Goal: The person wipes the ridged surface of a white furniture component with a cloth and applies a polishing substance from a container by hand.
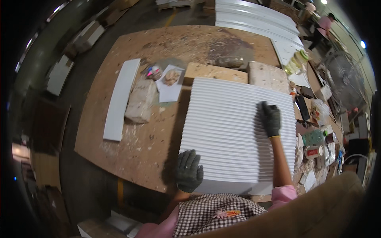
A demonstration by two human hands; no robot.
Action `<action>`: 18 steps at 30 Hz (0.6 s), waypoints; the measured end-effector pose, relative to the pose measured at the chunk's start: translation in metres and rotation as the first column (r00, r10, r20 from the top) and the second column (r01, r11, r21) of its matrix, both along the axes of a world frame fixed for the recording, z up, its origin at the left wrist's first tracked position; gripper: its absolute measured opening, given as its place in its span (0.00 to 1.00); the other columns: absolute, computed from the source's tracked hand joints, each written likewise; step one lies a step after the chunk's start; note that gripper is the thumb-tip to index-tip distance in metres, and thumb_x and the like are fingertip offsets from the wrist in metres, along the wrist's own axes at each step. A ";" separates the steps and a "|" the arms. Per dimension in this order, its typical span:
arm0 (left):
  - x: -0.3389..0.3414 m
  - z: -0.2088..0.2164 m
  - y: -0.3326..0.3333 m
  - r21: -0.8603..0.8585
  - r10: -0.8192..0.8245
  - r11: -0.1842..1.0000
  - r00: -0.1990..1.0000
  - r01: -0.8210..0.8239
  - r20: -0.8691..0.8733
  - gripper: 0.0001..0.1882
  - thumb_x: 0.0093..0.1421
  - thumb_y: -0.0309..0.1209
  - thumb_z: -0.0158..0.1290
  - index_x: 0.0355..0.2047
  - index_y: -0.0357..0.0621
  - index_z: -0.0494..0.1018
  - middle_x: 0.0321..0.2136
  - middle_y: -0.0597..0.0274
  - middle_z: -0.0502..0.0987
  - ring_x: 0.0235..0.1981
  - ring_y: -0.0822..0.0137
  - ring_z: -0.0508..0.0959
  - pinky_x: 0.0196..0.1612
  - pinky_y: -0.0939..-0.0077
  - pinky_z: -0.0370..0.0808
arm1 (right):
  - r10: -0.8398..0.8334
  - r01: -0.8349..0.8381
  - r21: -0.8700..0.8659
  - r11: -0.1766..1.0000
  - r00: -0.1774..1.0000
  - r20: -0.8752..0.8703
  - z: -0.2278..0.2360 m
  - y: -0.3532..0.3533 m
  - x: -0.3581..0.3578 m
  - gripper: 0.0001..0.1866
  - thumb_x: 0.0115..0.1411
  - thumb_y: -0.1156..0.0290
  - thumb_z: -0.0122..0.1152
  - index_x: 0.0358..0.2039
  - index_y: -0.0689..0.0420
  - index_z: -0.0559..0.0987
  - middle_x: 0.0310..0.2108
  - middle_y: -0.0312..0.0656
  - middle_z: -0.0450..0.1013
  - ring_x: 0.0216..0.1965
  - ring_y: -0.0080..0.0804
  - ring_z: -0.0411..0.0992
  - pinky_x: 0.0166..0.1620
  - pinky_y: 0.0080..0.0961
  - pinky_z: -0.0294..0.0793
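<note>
A white ribbed panel (230,131) lies in front of me, its grooves running left to right. My right hand (270,119), in a dark grey work glove, is over the right half of the panel with its fingers curled closed. Whatever it may grip is hidden or too small to name. At the panel's near left corner is my left hand (189,170), gloved the same way, its fingers extended along the edge. Behind the panel, a light wooden block (216,72) and a whitish worn block (268,76) stand against its far edge.
The stained brown worktable (158,150) carries a narrow white board (122,99), a worn block (141,101) and white paper (170,84) with a beige lump. Bottles (313,137), a tub (313,152) and a fan (345,79) crowd the right. Another person (324,27) is far right.
</note>
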State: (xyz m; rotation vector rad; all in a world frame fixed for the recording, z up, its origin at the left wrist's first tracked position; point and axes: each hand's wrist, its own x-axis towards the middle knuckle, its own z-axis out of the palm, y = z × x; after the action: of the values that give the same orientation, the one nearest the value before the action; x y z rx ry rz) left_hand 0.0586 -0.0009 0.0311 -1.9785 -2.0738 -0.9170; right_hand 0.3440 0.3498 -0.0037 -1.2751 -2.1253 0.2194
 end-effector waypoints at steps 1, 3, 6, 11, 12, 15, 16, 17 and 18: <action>0.000 -0.001 0.000 0.028 -0.004 1.000 1.000 0.004 0.019 0.19 0.67 0.35 0.50 0.53 0.37 0.77 0.56 0.45 0.78 0.60 0.42 0.75 0.67 0.43 0.66 | -0.055 0.057 -0.032 0.998 0.997 0.054 -0.003 -0.021 -0.049 0.09 0.68 0.66 0.59 0.42 0.53 0.84 0.24 0.49 0.72 0.30 0.47 0.70 0.34 0.46 0.66; 0.000 -0.003 0.000 0.034 0.002 0.999 0.999 -0.004 0.038 0.19 0.67 0.35 0.50 0.53 0.37 0.77 0.57 0.45 0.77 0.61 0.42 0.74 0.68 0.43 0.65 | 0.100 -0.099 0.035 0.994 0.995 -0.012 -0.004 -0.047 -0.143 0.09 0.64 0.72 0.57 0.44 0.53 0.81 0.27 0.49 0.72 0.34 0.48 0.69 0.38 0.47 0.66; 0.003 -0.003 -0.004 0.035 0.015 0.999 0.999 -0.016 0.048 0.19 0.67 0.34 0.50 0.54 0.37 0.77 0.59 0.45 0.76 0.62 0.43 0.73 0.69 0.43 0.65 | 0.256 -0.257 0.125 0.958 0.966 0.019 0.003 -0.063 -0.267 0.11 0.64 0.71 0.57 0.45 0.49 0.82 0.31 0.51 0.74 0.36 0.54 0.72 0.40 0.50 0.72; 0.003 -0.005 -0.007 0.070 0.020 0.997 0.999 -0.022 0.031 0.19 0.66 0.34 0.51 0.53 0.38 0.77 0.59 0.46 0.76 0.62 0.44 0.74 0.69 0.44 0.64 | 0.408 -0.413 0.068 0.908 0.910 0.078 0.034 -0.062 -0.279 0.07 0.61 0.68 0.59 0.40 0.47 0.80 0.30 0.53 0.74 0.36 0.57 0.73 0.40 0.52 0.73; 0.003 -0.006 -0.006 0.073 0.024 0.997 0.999 -0.027 0.037 0.19 0.66 0.34 0.51 0.53 0.38 0.77 0.59 0.46 0.76 0.62 0.45 0.74 0.69 0.44 0.64 | 0.352 -0.356 -0.006 0.935 0.922 0.164 0.040 -0.059 -0.257 0.06 0.61 0.67 0.59 0.39 0.47 0.81 0.29 0.54 0.74 0.35 0.57 0.73 0.38 0.52 0.73; 0.002 -0.010 -0.004 0.094 0.048 0.994 0.997 -0.053 0.055 0.19 0.67 0.38 0.50 0.50 0.38 0.79 0.57 0.47 0.78 0.61 0.47 0.75 0.70 0.45 0.63 | 0.138 -0.137 -0.019 0.990 0.962 0.238 0.047 -0.063 -0.199 0.07 0.60 0.67 0.60 0.40 0.46 0.81 0.26 0.54 0.73 0.30 0.58 0.74 0.34 0.53 0.73; 0.003 -0.011 -0.004 0.101 0.052 0.993 0.997 -0.057 0.056 0.19 0.66 0.38 0.50 0.50 0.38 0.79 0.57 0.46 0.78 0.61 0.47 0.74 0.70 0.44 0.63 | 0.157 -0.165 0.020 0.986 0.964 0.216 0.045 -0.065 -0.198 0.08 0.60 0.67 0.60 0.40 0.46 0.81 0.26 0.54 0.73 0.31 0.58 0.74 0.34 0.54 0.73; 0.003 -0.012 -0.005 0.105 0.050 0.993 0.997 -0.056 0.057 0.19 0.66 0.38 0.51 0.50 0.38 0.79 0.57 0.46 0.78 0.61 0.47 0.74 0.70 0.44 0.63 | 0.124 -0.137 0.052 0.989 0.971 0.203 0.041 -0.069 -0.201 0.08 0.60 0.67 0.60 0.41 0.46 0.81 0.26 0.54 0.74 0.31 0.58 0.74 0.34 0.54 0.74; 0.003 -0.013 -0.006 0.088 0.047 0.995 0.997 -0.053 0.062 0.19 0.66 0.38 0.51 0.50 0.38 0.79 0.57 0.46 0.77 0.61 0.46 0.74 0.70 0.44 0.63 | 0.161 -0.176 0.063 0.982 0.968 0.192 0.037 -0.070 -0.216 0.09 0.60 0.67 0.59 0.41 0.45 0.81 0.27 0.54 0.74 0.31 0.58 0.74 0.35 0.54 0.74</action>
State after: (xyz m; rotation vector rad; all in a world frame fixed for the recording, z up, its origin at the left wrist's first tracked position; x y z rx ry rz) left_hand 0.0620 -0.0066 0.0185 -1.8686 -2.0644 -1.0529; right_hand 0.1282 0.2795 0.0333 -1.1066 -2.3807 0.0880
